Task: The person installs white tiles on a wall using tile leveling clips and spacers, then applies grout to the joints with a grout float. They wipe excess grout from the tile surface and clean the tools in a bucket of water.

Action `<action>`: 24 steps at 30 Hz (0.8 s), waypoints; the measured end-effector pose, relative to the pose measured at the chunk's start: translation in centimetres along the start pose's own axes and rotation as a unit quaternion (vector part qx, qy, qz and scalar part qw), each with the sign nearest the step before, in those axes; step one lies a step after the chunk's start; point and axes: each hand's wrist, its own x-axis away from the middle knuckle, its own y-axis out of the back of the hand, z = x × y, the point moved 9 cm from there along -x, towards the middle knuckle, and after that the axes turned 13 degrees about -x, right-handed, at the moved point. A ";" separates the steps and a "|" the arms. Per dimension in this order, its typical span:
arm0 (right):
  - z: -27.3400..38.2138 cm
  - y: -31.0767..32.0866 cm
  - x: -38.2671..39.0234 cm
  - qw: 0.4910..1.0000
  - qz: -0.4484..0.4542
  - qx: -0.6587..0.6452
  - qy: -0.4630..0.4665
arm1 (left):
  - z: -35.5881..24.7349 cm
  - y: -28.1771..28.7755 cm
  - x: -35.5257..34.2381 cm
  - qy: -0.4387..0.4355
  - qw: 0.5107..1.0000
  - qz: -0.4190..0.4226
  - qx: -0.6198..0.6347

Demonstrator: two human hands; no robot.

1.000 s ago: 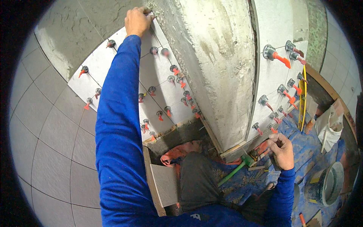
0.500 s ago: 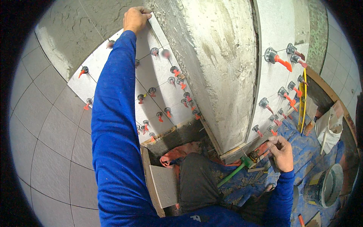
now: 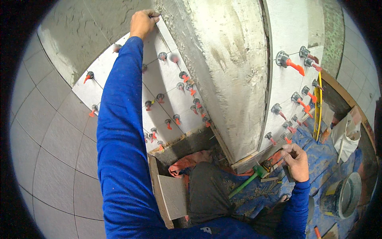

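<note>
At far left, dull grey tiles (image 3: 55, 147) with thin dark joints curve along the rim. Next comes a coat of grey mortar (image 3: 75, 36), rough and ridged, directly above the white tiles (image 3: 169, 79). These tiles are set in a slanting panel running from beside the grey ones to the concrete column (image 3: 223, 71). Their faces are matt and pale, darkened by a shadow band, with fine straight joints; round grey clips (image 3: 149, 105) with orange-red tails stud those joints, and one near the column looks blurred.

Across the panel reaches a blue sleeve (image 3: 121, 127), its left hand (image 3: 142, 24) at the panel's upper corner. That grip is nearly closed, fingers bent against the top edge; I cannot tell whether it pinches the tile.

The column is pale, scraped and stained. Low down lies a green hammer (image 3: 259, 171). Further right, more white tiles (image 3: 289, 24) carry similar clips. Below them is the right hand (image 3: 297, 162), its grip drawn in with thumb and forefinger close together; I cannot tell what, if anything, it has hold of. A bucket (image 3: 332, 199) stands at lower right.
</note>
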 end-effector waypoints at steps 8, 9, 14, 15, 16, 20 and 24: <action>0.5 0.8 0.4 0.999 -0.023 0.042 0.014 | 0.5 -0.2 0.3 0.039 0.999 0.013 0.025; 0.6 0.7 0.4 1.000 -0.015 0.021 0.018 | 0.4 -0.2 0.3 0.037 0.999 0.017 0.035; 0.8 0.3 0.4 1.000 -0.012 0.001 0.020 | 0.5 0.1 0.3 0.009 0.999 0.007 0.051; 0.8 0.3 0.4 1.000 -0.012 -0.003 0.020 | 1.0 0.3 0.4 0.017 0.999 -0.005 0.048; 0.8 0.3 0.4 1.000 -0.012 -0.004 0.017 | 1.4 0.5 0.8 0.019 0.999 -0.022 0.046; 1.0 0.3 0.4 0.999 -0.016 0.029 0.025 | 1.5 1.2 1.8 -0.017 0.997 -0.057 -0.039; 0.7 -0.2 0.2 1.000 -0.008 0.006 0.020 | 1.1 1.4 2.0 -0.006 0.996 -0.043 -0.073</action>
